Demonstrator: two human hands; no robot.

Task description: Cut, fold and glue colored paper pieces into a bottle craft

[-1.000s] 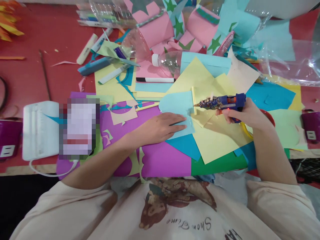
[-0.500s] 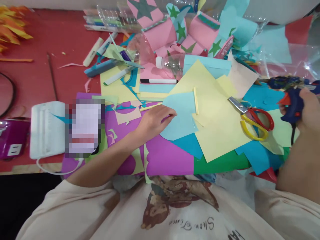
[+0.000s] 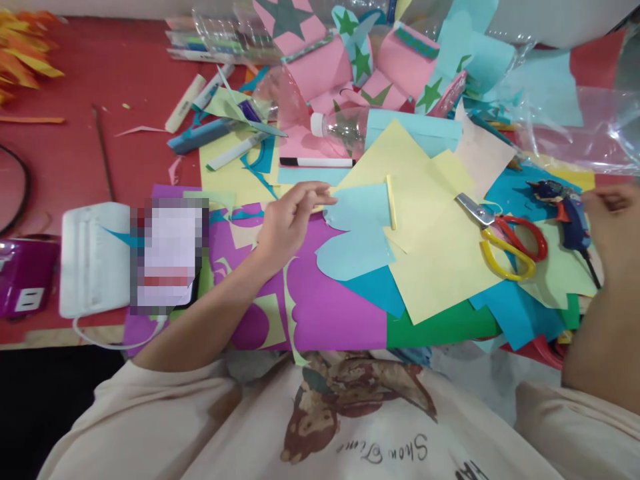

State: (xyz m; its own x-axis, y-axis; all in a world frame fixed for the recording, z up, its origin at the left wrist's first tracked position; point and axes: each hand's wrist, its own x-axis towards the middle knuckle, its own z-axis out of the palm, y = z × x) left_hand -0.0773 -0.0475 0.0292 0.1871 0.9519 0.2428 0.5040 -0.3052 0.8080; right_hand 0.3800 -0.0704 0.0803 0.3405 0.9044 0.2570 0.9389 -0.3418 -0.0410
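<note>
My left hand (image 3: 287,223) hovers over the purple sheet (image 3: 330,307), thumb and forefinger pinched on a thin yellow paper strip (image 3: 315,208) at the left edge of a light blue cutout (image 3: 357,233). A second yellow strip (image 3: 391,201) lies along the cutout's right side, on a pale yellow sheet (image 3: 430,267). At the far right my right hand (image 3: 615,207) is blurred, just beside the blue glue gun (image 3: 567,210), which lies on the papers. I cannot make out whether the fingers touch it.
Red and yellow scissors (image 3: 510,243) lie between the cutout and the glue gun. A clear bottle (image 3: 340,123), a black marker (image 3: 315,162) and pink pieces with green stars (image 3: 320,67) crowd the back. A white box (image 3: 93,257) sits at left.
My right hand carried the glue gun away from the cutout to the right and set it down on the papers. My left hand lifted off the cutout and pinched the strip at its left edge.
</note>
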